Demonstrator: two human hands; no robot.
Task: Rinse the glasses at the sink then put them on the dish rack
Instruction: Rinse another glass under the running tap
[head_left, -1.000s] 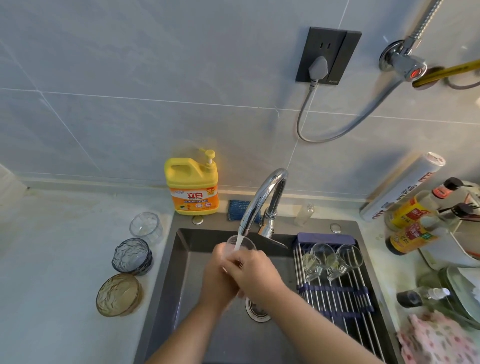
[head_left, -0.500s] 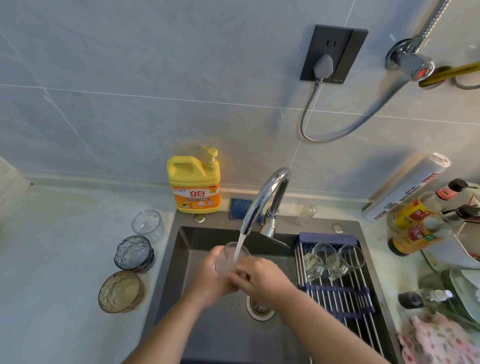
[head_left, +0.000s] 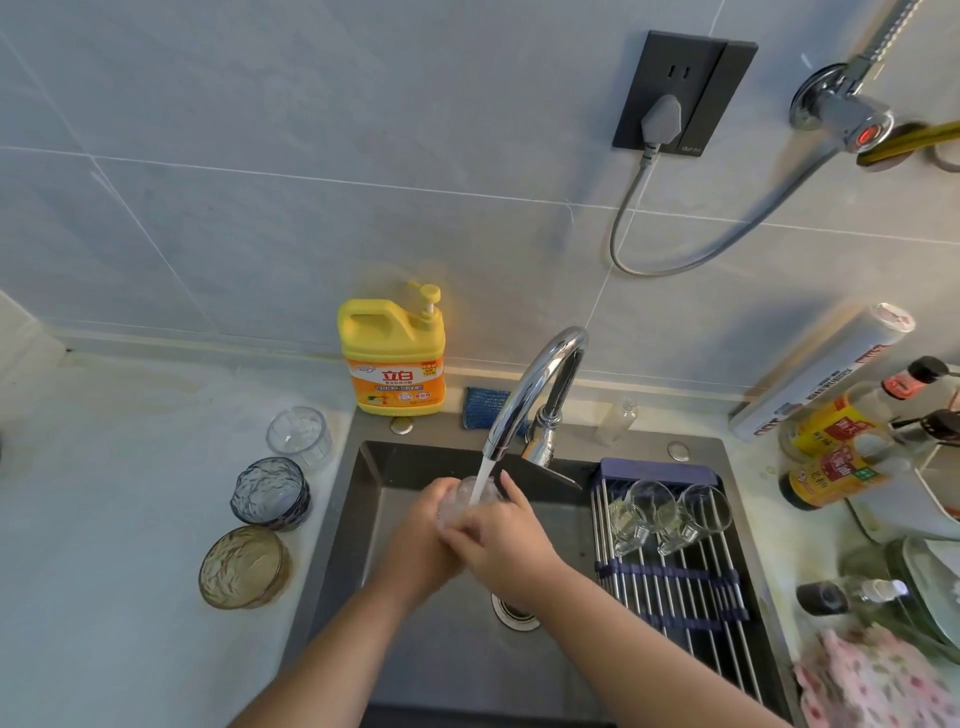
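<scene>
Under the running faucet (head_left: 524, 395), my left hand (head_left: 423, 540) and my right hand (head_left: 506, 540) both grip a small clear glass (head_left: 465, 501) over the dark sink (head_left: 374, 499). Water streams onto the glass. Two clear glasses (head_left: 641, 512) (head_left: 693, 517) lie on the roll-up dish rack (head_left: 675, 582) across the sink's right side. On the counter to the left stand a clear glass (head_left: 300, 439), a blue textured glass (head_left: 270, 493) and an amber textured glass (head_left: 244, 566).
A yellow dish soap bottle (head_left: 392, 358) and a blue sponge (head_left: 485, 408) sit behind the sink. Sauce bottles (head_left: 841, 447), a roll (head_left: 821, 371) and dishes crowd the right counter. A pink cloth (head_left: 872, 680) lies at the bottom right. The drain (head_left: 514, 616) is below my hands.
My hands have turned the glass under the stream, tilting it more to the left, with my right fingers now wrapped over its side. The camera view shifted slightly.
</scene>
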